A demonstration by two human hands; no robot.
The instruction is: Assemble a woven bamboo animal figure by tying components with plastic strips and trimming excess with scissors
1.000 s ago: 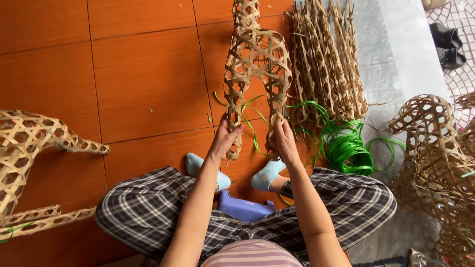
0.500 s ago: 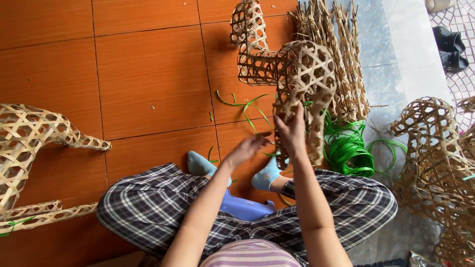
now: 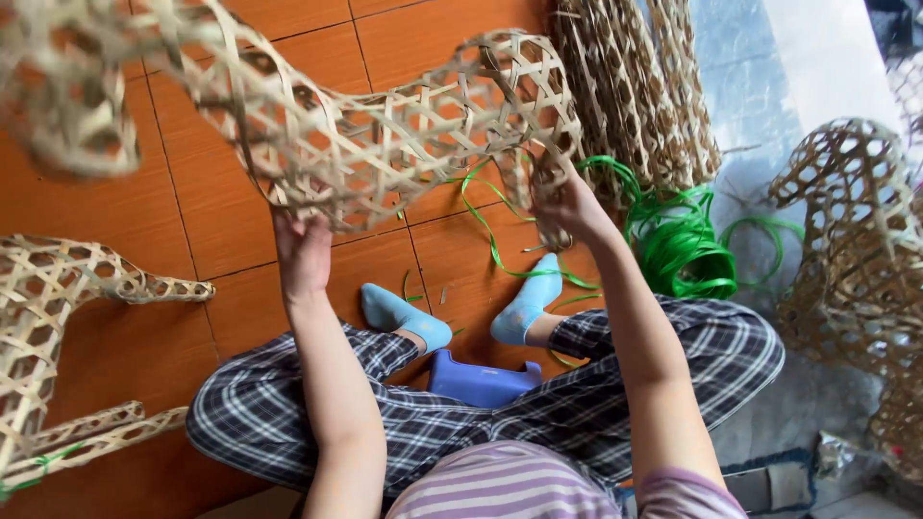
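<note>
Hands lift a woven bamboo frame (image 3: 385, 135) above the tiled floor (image 3: 125, 221), the left hand (image 3: 303, 255) gripping its underside and the right hand (image 3: 567, 202) closed on its end beside green strips (image 3: 678, 245)

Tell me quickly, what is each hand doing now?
Left hand: closed on the woven bamboo frame, from below.
Right hand: gripping the same frame's end.

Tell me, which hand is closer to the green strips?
Right. The right hand grips the woven frame just beside the green strips; the left hand holds the frame's underside, farther away across the floor.
</note>
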